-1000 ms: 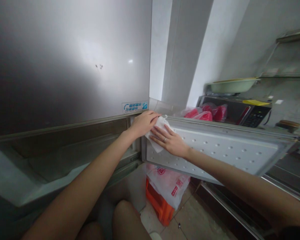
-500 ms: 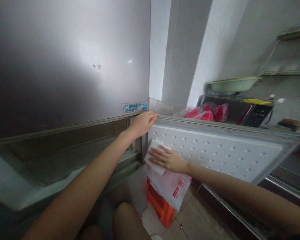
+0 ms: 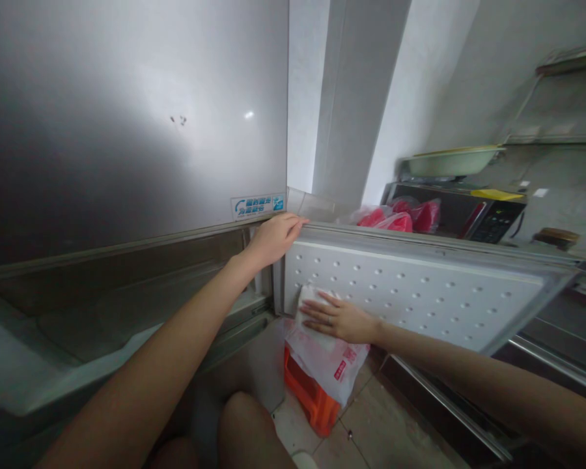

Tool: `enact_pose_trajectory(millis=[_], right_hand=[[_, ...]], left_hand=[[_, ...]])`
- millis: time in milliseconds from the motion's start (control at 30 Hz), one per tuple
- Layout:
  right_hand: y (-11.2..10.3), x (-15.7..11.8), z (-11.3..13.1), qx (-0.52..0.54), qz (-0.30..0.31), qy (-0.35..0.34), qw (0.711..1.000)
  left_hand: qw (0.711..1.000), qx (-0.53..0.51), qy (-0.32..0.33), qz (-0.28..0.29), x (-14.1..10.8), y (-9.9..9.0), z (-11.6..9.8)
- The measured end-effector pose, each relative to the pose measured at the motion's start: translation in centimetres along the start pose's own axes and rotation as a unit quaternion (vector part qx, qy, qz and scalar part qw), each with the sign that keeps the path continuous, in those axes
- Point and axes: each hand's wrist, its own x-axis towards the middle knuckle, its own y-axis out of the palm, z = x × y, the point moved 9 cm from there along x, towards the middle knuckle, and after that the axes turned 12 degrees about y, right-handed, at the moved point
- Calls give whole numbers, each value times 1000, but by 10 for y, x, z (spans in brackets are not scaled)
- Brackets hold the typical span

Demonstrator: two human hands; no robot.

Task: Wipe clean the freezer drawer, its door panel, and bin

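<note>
The open lower refrigerator door [image 3: 420, 286] shows its white dimpled inner panel. My left hand [image 3: 278, 236] grips the door's top edge near the hinge side, with its fingers bent over the rim. My right hand [image 3: 339, 318] holds a folded white cloth [image 3: 308, 299] flat against the panel's lower left part. Its fingers lie stretched across the cloth and hide part of it. The cloth could be thick paper towel; I cannot tell. To the left is the open refrigerator compartment [image 3: 127, 306], below the closed upper door [image 3: 127, 130].
Below the door, an orange plastic stool [image 3: 312, 404] carries a white plastic bag [image 3: 342, 371] on the tiled floor. Behind the door are red items in clear bags [image 3: 395, 218] and a microwave [image 3: 488, 218] topped by a pale green basin [image 3: 454, 161]. Dark cabinets stand at right.
My right hand has slid the cloth a little right and down along the panel. My left hand keeps its place on the door edge. The view has shifted slightly.
</note>
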Motion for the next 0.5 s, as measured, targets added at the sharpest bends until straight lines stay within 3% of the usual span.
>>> enact_pose_trajectory(millis=[100,200,300,433,500], right_hand=[[29,-26,23,40,18,-46,998],[25,-29,27,61,20,-75,995],[-16,-9,6,36,6,-61,998],[-95,28,-58,-27,-44,70,996],[-122,35,-83,-54,-81,122,988]], left_hand=[[1000,-1,-8,1,0,0,1],[1000,-4,-12,-1,0,0,1],[1000,-4,-11,-3,-1,1,1],[1000,-7,-13,-12,-1,0,1],[1000,-6,-14,-16,-1,0,1]])
